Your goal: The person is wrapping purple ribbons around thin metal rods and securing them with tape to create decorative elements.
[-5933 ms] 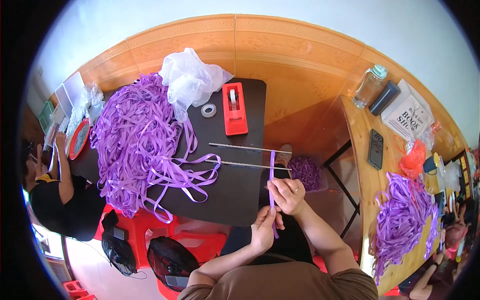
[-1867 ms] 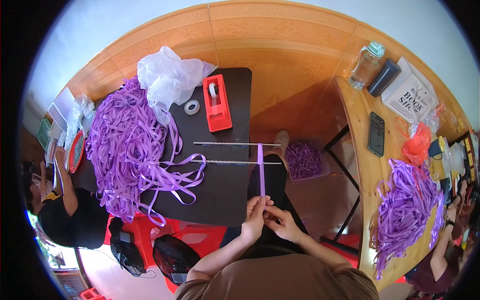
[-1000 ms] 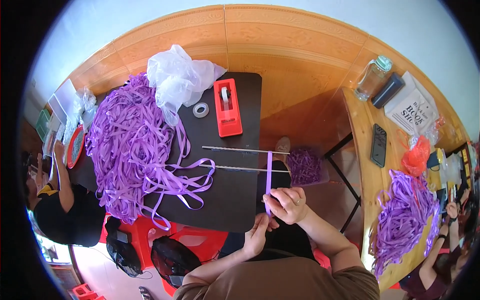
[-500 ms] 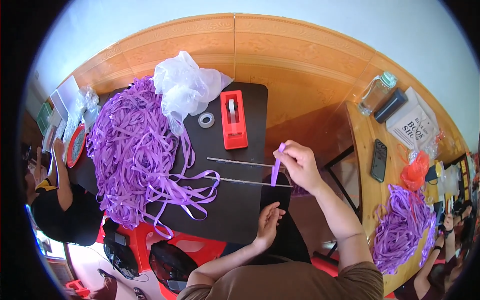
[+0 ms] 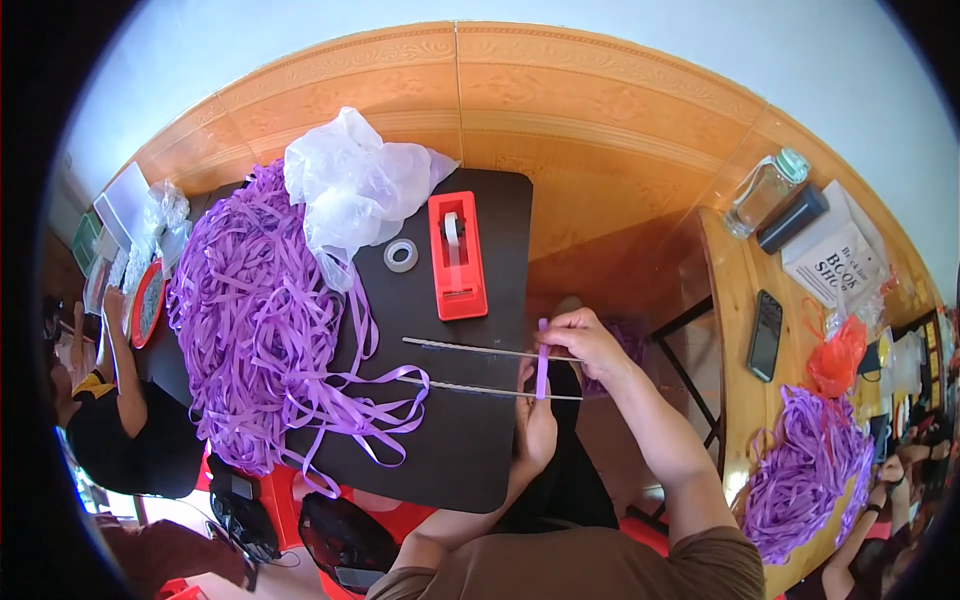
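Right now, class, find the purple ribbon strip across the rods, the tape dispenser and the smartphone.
Purple ribbon strip (image 5: 542,374): head view, midsection.
Tape dispenser (image 5: 474,258): head view, red right rim.
Smartphone (image 5: 765,336): head view, dark upper face.

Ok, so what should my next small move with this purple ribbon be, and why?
I'd probably pass the end of the purple ribbon beneath the far rod to your left hand: the ribbon spans both rods, your right hand is at its far end, and your left hand's fingers show between the rods, close by.
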The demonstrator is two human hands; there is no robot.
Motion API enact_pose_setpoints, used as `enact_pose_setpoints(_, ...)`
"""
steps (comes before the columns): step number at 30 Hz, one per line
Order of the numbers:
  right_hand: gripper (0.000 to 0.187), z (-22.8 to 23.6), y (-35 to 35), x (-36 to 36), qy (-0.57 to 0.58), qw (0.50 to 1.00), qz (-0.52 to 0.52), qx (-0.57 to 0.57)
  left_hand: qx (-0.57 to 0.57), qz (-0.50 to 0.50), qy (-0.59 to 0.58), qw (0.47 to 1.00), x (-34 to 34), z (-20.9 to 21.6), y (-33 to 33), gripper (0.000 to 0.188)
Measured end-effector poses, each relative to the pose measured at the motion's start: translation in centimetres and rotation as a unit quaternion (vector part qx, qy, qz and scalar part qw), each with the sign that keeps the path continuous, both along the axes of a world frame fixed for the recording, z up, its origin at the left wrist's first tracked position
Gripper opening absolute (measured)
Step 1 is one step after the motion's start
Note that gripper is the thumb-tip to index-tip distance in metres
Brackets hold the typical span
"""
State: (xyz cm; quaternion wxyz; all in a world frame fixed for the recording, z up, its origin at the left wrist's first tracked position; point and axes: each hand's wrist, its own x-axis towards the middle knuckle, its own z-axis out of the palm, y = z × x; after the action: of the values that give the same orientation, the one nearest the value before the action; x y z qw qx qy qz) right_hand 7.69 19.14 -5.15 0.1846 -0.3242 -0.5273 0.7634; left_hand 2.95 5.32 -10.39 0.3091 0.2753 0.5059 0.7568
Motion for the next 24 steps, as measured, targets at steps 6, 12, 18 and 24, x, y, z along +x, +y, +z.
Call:
enact_pose_setpoints(6, 0.015, -2.3, -2.0, 1.6, 0.025, 0.989, -0.054, -0.138, 0.121, -0.023, -0.166, 0.978, 0.4, 1.7, 0.8, 0.038)
enact_pose_setpoints(12, 0.010, -4.1, -4.9, 1.9, 0.030, 0.980, -0.099, -0.170, 0.077, -0.043, -0.230, 0.969, 0.3, 2.1, 0.6, 0.027)
enact_pose_setpoints(18, 0.026, -2.9, -8.7, 3.4, 0.161, 0.968, -0.185, 0.043, 0.090, -0.038, -0.193, 0.976, 0.7, 2.1, 0.2, 0.020)
enact_pose_setpoints(24, 0.020, -4.0, -9.7, 3.1, 0.103, 0.966, -0.149, 0.185, 0.086, -0.033, -0.241, 0.966, 1.0, 1.5, -0.1, 0.018)
